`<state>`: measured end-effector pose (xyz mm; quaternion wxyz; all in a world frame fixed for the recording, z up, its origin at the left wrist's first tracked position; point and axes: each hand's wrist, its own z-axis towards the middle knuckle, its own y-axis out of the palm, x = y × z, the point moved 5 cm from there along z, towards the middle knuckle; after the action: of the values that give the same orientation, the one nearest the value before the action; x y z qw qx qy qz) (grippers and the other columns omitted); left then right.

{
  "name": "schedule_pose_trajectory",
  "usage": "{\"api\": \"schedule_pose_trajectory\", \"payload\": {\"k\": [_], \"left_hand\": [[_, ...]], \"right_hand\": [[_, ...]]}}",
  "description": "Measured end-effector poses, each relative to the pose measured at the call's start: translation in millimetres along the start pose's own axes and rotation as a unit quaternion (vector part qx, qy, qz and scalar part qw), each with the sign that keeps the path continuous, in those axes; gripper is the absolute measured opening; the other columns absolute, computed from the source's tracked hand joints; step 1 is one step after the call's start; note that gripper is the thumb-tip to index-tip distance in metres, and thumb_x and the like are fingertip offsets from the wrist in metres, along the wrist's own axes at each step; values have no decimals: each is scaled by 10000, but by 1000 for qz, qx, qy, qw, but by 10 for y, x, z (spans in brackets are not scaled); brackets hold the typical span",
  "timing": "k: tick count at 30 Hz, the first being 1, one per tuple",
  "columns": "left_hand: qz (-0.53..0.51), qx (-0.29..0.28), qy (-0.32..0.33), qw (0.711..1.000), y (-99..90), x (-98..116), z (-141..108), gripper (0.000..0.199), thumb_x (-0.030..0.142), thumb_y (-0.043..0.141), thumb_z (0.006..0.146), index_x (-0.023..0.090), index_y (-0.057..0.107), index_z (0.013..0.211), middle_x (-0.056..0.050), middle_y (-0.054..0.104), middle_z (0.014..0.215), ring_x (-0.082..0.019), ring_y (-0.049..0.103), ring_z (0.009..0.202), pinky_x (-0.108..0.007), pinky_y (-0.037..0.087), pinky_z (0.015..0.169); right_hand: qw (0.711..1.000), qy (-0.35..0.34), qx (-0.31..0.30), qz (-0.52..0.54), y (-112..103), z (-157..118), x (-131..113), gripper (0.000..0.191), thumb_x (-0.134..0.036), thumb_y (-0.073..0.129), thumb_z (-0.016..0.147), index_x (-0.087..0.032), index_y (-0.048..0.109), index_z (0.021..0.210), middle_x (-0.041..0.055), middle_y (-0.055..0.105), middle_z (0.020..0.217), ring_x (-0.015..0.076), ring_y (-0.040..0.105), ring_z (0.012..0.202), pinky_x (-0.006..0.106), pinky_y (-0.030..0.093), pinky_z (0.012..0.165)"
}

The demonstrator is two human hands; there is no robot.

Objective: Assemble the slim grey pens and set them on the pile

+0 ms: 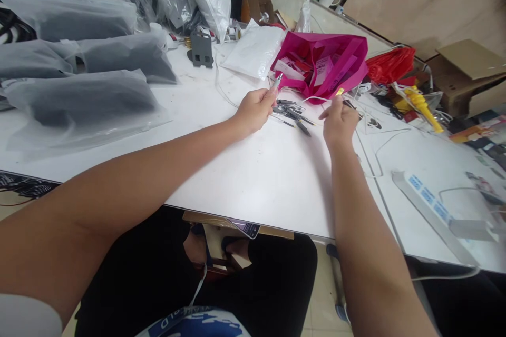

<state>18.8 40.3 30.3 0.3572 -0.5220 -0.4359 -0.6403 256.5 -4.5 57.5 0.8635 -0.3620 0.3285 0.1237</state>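
Observation:
My left hand [256, 109] is closed around a slim pen-like piece [278, 81] whose silvery tip points up and away from me. To the right, my right hand [340, 120] is raised over the table with its fingers pinched. A small yellow-ended piece [339, 92] sticks up from those fingers; the rest of it is hidden. Between the hands lies a loose pile of dark pen parts [294, 111], several with yellow or metallic ends. Just behind the pile stands an open magenta bag [348, 63] with red and white packets inside.
Grey plastic-wrapped bundles [87, 100] lie at the left of the white table [253, 174]. A white padded envelope [255, 50] and a dark phone stand [201, 48] are at the back. On the right are a power strip [427, 200], cables and a yellow tool [422, 108].

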Motion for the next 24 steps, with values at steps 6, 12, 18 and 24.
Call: {"api": "schedule_pose_trajectory", "payload": {"k": [6,12,18,24], "left_hand": [[-58,28,0,998,-47,2,27,422,599,425,1093,231,496,897,43,447,614,-114,544,577,-250,424,568],[-93,3,-8,996,-20,-65,17,351,576,482,1075,228,517,1039,-73,766,957,-214,737,960,-291,552,715],[-125,-17,-24,992,-34,-92,66,370,556,456,1085,211,576,1030,-98,796,1056,-211,759,998,-328,592,839],[-96,33,-13,995,-105,-79,75,324,479,473,1100,195,584,992,-88,793,1043,-192,766,1009,-338,603,912]], "right_hand": [[912,62,-360,189,491,-609,-652,495,-652,643,961,-208,670,742,31,654,675,156,608,598,269,455,523],[827,160,-424,332,651,-924,-887,386,-569,781,907,-221,627,842,10,662,757,136,631,663,292,581,638],[802,203,-422,371,658,-895,-836,446,-623,689,955,-258,500,783,-97,271,565,99,295,468,266,441,488],[919,47,-328,214,675,-861,-784,364,-540,687,978,-254,558,794,-7,516,699,143,431,612,256,363,534]]}}
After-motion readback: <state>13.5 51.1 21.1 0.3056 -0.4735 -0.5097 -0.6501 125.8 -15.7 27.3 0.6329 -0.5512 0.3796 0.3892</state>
